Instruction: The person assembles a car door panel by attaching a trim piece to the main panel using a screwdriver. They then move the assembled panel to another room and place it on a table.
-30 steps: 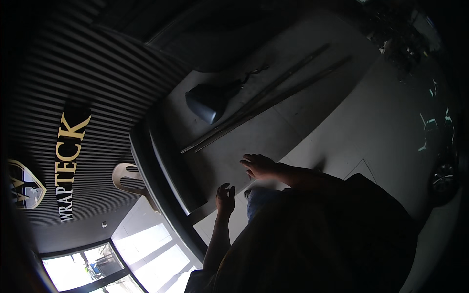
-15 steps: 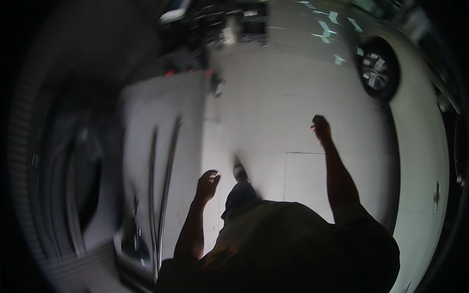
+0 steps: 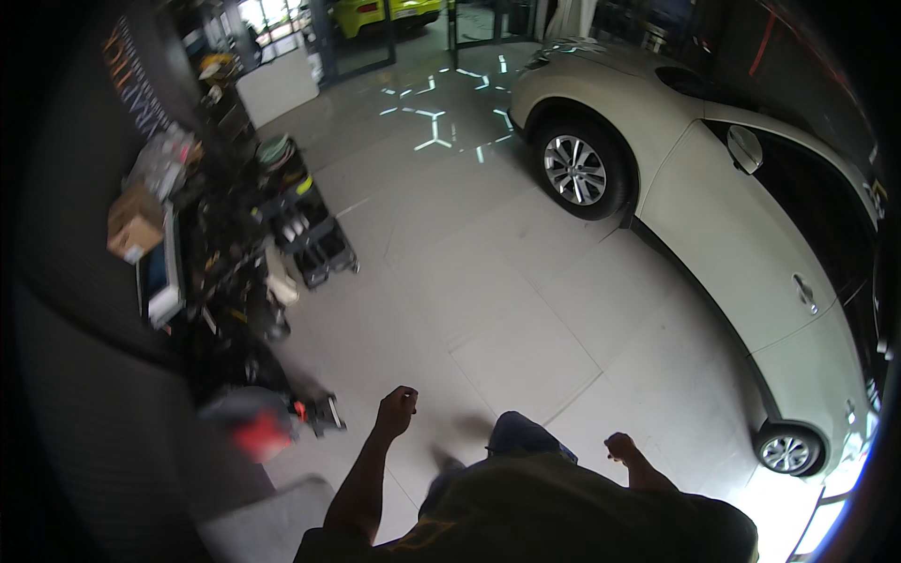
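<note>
My left hand [image 3: 398,411] swings in front of my body at lower centre, fingers loosely curled, with nothing visible in it. Lower right, my right hand [image 3: 619,448] hangs at my side, curled into a loose fist, and it too shows no object. Both are in the air over the grey tiled floor [image 3: 469,291], touching nothing. A pale car [image 3: 694,206] stands to my right, with its front wheel [image 3: 577,171] ahead and its rear wheel [image 3: 788,450] near my right side.
On the left, a black tool cart [image 3: 314,244] stands beside cluttered gear, a cardboard box [image 3: 136,223] and a plastic bag [image 3: 161,164]. A blurred red item [image 3: 263,436] lies lower left. A white panel [image 3: 278,86] leans farther back. Beyond glass doors is a yellow-green car [image 3: 380,17].
My view has turned and moved forward, bringing the cart, doors and more of the car into sight. My right hand has swung back toward my body; the left fingers look more curled.
</note>
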A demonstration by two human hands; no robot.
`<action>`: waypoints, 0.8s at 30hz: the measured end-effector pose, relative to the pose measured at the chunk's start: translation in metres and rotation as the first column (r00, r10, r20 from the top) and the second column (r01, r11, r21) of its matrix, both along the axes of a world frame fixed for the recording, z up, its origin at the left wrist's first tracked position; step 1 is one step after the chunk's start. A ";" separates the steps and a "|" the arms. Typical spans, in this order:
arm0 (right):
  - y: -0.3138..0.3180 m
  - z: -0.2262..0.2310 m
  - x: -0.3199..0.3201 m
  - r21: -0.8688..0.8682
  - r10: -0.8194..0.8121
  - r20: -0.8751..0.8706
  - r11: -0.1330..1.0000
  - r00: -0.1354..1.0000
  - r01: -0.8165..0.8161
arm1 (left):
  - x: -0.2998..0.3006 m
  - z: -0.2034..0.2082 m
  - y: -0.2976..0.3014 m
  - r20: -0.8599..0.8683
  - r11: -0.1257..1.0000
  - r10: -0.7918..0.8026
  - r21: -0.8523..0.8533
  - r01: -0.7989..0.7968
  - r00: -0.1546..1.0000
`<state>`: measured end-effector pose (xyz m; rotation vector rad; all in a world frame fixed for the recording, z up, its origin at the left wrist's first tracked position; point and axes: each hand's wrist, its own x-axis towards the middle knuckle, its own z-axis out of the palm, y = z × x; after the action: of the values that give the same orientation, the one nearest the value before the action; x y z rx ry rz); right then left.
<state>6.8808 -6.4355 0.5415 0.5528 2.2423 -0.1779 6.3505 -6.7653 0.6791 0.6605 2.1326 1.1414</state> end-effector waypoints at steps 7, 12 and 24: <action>0.080 -0.031 -0.276 -0.391 -0.456 -0.030 0.825 0.890 0.409 | -0.269 -0.105 0.115 -0.212 0.930 -0.163 -0.360 0.078 0.964; 0.292 -0.094 -0.423 -0.127 -0.703 0.203 0.671 0.681 0.731 | -0.368 -0.209 0.103 0.211 0.774 -0.199 -0.566 0.285 0.957; 0.577 -0.005 -1.048 -0.410 -0.554 -0.570 0.832 0.606 0.375 | -0.704 -0.241 0.278 0.229 0.922 -0.014 -0.374 0.102 0.973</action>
<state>5.8324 -5.8584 0.5362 1.0694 2.6377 -1.0884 5.6464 -6.4875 0.4382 0.3910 2.0455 0.6947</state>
